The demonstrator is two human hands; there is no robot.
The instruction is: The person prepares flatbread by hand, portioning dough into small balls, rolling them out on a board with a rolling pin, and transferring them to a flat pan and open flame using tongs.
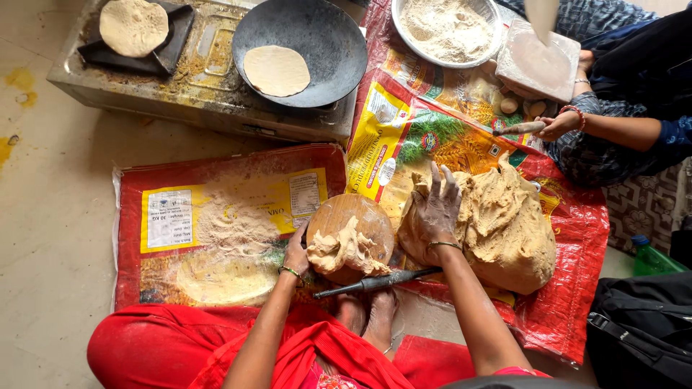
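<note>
My right hand (pixel 437 206) lies flat, fingers spread, on the left side of a big tan dough mass (pixel 497 223) that rests on a red printed sack. My left hand (pixel 296 253) grips a torn lump of dough (pixel 346 250) lying on a round wooden rolling board (pixel 353 223). A dark rolling pin (pixel 378 282) lies in front of the board, by my foot.
A dark pan (pixel 317 29) on a metal stove (pixel 202 101) holds a flatbread (pixel 276 70); another flatbread (pixel 133 26) sits on the left burner. A floured red sack (pixel 216 223) lies at my left. Another person (pixel 627 108) sits at right by a flour bowl (pixel 447 29) and a square board (pixel 538 61). A black bag (pixel 638 328) and green bottle (pixel 652 259) are near.
</note>
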